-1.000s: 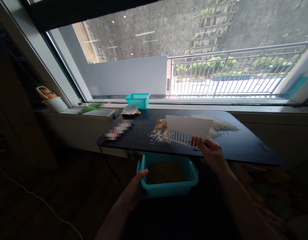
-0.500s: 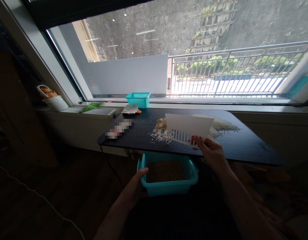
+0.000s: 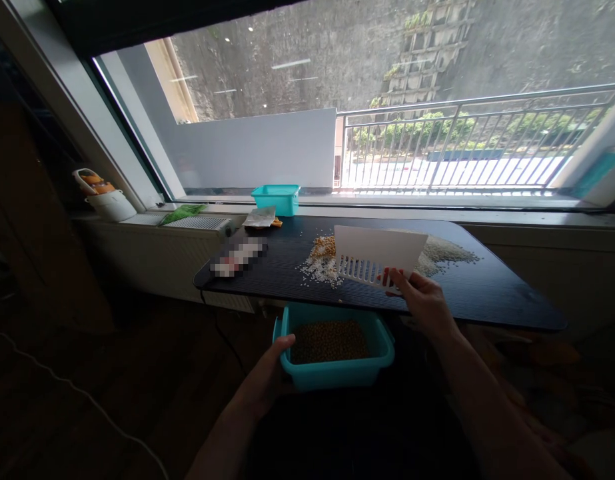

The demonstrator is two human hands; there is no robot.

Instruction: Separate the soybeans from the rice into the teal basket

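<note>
My left hand (image 3: 273, 373) grips the left rim of a teal tub (image 3: 337, 367) filled with brown beans, held just below the near edge of the black table (image 3: 487, 293). My right hand (image 3: 423, 300) pinches the lower right corner of a white slotted scraper card (image 3: 377, 257), which stands upright on the tabletop. Just behind the card lie a small heap of yellow corn kernels (image 3: 323, 247) and scattered white rice (image 3: 320, 270). More white rice (image 3: 444, 251) spreads to the right of the card.
A second teal tub (image 3: 276, 199) stands on the windowsill beside a small packet (image 3: 260, 219). A white pot (image 3: 110, 203) sits on the radiator ledge at the left. A white cable (image 3: 62, 390) runs across the dark floor. A railing (image 3: 462, 143) shows outside.
The scraper card and my right hand have shifted slightly right and farther across the table. The tub in my left hand has hardly moved.
</note>
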